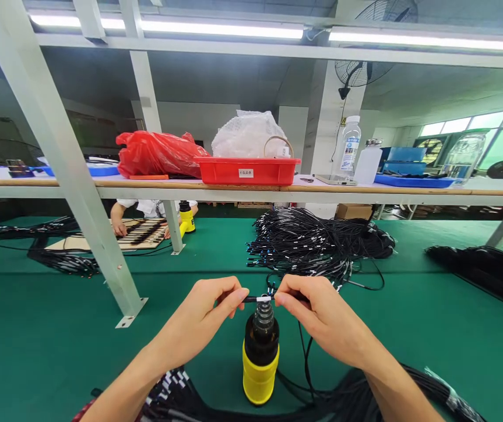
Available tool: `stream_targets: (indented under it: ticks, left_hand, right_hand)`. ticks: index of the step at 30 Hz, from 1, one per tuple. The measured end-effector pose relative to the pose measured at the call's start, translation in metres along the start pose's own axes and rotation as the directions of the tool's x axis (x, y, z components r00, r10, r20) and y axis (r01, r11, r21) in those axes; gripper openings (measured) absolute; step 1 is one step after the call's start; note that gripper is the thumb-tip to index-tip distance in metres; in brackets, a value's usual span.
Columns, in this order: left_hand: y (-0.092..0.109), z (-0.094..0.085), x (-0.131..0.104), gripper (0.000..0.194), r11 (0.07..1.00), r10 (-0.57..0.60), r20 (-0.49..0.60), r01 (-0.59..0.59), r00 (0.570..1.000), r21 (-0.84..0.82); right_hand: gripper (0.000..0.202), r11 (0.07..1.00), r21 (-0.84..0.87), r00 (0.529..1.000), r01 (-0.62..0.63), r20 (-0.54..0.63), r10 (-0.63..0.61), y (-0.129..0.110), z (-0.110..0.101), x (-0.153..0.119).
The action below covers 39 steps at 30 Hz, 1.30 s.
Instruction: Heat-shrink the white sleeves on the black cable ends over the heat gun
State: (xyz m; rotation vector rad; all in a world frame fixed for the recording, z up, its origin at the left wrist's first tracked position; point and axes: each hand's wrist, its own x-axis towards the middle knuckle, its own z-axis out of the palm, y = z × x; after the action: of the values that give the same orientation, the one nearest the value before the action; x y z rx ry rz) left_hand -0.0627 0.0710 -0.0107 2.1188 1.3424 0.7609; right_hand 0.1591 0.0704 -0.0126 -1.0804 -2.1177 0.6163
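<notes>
Left hand (210, 310): fingertips pinched on the near end of a thin black cable (255, 299).
Right hand (317, 310): pinched on the same cable, just past its white sleeve.
Cable position: held level directly above the nozzle of the upright yellow heat gun (260, 357).
Cable bundle (317, 243): heaped behind the hands.
Open room: bare green mat (36, 346) to the left, bounded by the white frame post (80, 193).
</notes>
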Motion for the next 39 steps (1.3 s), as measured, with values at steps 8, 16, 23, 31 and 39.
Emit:
stream_targets:
  ticks: [8, 16, 23, 31, 39]
  left_hand:
    - [-0.005, 0.002, 0.005, 0.038, 0.999, 0.009, -0.014, -0.01, 1.0, -0.042]
    - [-0.002, 0.003, 0.007, 0.034, 0.998, -0.003, -0.027, 0.001, 1.0, -0.067]
    - [0.001, 0.005, 0.009, 0.026, 0.996, -0.016, -0.055, 0.012, 0.998, -0.089]
    - [0.0, 0.008, 0.009, 0.02, 0.997, -0.015, -0.095, 0.008, 0.995, -0.073]
    - [0.0, 0.006, 0.008, 0.036, 0.998, 0.023, -0.068, -0.02, 0.997, 0.055]
  right_hand:
    - [0.026, 1.0, -0.016, 1.0, -0.016, -0.015, 0.016, 0.004, 0.002, 0.004]
    - [0.023, 0.999, -0.031, 0.999, -0.017, -0.031, 0.016, 0.008, 0.002, 0.003]
    - [0.019, 1.0, -0.017, 0.999, -0.016, -0.037, 0.016, 0.011, 0.002, 0.004]
    - [0.017, 1.0, -0.012, 0.999, -0.009, -0.051, 0.008, 0.015, 0.004, 0.007]
    - [0.029, 0.997, -0.074, 0.998, -0.033, -0.053, 0.029, 0.012, 0.004, 0.004]
